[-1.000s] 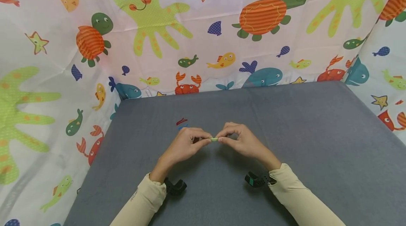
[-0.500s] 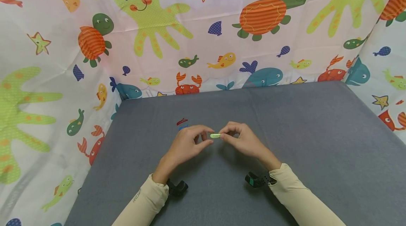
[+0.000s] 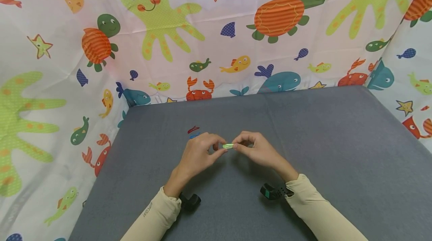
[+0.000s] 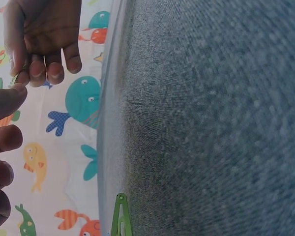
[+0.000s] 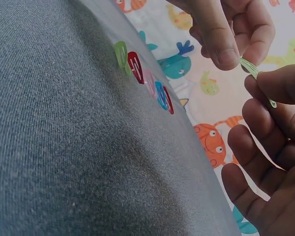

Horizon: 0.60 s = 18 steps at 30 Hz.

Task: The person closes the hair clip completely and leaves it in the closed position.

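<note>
A light green snap hair clip (image 3: 228, 146) is held above the grey table, between the two hands. My right hand (image 3: 254, 149) pinches its right end between thumb and index finger. At the left end, the thumb and index fingertips of my left hand (image 3: 200, 152) close on the clip. The right wrist view shows the clip (image 5: 249, 67) slanting between both sets of fingertips, its narrow tip sticking out past the right fingers. The other fingers of the right hand (image 5: 270, 162) are loosely bent.
On the table beyond the left hand lies a row of hair clips: green (image 5: 120, 54), red (image 5: 135, 68), pink (image 5: 150, 83), blue (image 5: 161, 96) and dark red (image 5: 169, 102). A sea-animal curtain (image 3: 216, 38) borders the grey table (image 3: 330, 139) at back and sides.
Half a second ago the left fingers stood apart around the clip's left end; now they have closed on it again. The right hand has kept its pinch, almost unmoved.
</note>
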Motion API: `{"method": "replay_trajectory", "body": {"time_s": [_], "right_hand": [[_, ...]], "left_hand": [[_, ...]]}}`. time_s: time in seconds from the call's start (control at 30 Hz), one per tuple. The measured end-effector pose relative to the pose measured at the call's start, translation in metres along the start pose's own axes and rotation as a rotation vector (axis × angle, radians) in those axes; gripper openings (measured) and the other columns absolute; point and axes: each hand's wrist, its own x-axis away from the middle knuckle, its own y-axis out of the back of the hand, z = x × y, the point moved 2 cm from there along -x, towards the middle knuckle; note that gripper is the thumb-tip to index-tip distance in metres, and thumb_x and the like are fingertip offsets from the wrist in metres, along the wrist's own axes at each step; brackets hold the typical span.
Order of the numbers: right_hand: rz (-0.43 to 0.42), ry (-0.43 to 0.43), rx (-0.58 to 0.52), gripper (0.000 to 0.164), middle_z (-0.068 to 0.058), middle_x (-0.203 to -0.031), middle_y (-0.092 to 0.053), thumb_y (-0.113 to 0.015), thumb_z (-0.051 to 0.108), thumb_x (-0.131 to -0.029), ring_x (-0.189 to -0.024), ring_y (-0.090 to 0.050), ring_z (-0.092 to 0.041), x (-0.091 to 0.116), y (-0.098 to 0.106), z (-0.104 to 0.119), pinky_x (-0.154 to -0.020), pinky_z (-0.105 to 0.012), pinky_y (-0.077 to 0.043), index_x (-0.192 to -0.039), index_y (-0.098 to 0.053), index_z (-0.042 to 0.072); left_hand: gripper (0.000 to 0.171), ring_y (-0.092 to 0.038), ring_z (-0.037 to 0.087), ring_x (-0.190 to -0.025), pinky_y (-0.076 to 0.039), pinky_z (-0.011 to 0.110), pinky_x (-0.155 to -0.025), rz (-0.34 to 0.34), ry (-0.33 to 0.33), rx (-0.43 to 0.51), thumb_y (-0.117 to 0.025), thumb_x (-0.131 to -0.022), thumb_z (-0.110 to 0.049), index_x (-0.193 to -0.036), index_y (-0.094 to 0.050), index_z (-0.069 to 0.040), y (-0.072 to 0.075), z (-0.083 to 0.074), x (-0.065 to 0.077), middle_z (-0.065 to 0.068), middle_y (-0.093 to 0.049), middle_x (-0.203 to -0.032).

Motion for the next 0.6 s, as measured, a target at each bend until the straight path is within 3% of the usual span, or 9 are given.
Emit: {"method": "replay_trajectory", "body": {"time_s": [0.2,0.47,0.6], "right_hand": [[-0.021,0.044,0.045,0.012,-0.005,-0.090,-0.066,-0.065,0.016,-0.093,-0.081,-0.060,-0.025,-0.004,-0.001,-0.023,-0.074,-0.030,-0.047,-0.099,-0.074,0.013],[-0.079,0.186,0.156,0.015,0.004,-0.092,-0.066,-0.072,0.019,-0.087,-0.082,-0.059,-0.011,-0.004,0.002,-0.025,-0.076,-0.039,-0.050,-0.102,-0.071,0.020],[-0.090,0.225,0.217,0.017,0.006,-0.090,-0.066,-0.075,0.014,-0.084,-0.084,-0.060,-0.013,-0.004,0.003,-0.025,-0.077,-0.041,-0.051,-0.099,-0.072,0.019]], "left_hand": [[0.014,-0.046,0.004,-0.062,-0.035,0.020,-0.055,0.007,0.020,0.007,-0.076,-0.083,-0.033,-0.095,-0.072,-0.026,-0.001,0.002,0.001,-0.010,-0.059,-0.072],[0.014,-0.045,0.002,-0.061,-0.037,0.018,-0.056,0.029,0.057,0.005,-0.076,-0.083,-0.033,-0.094,-0.071,-0.026,-0.003,0.004,0.001,-0.012,-0.059,-0.071],[0.014,-0.044,0.001,-0.060,-0.037,0.018,-0.055,0.051,0.079,0.011,-0.077,-0.082,-0.033,-0.093,-0.072,-0.026,-0.004,0.005,0.001,-0.013,-0.059,-0.070]]}}
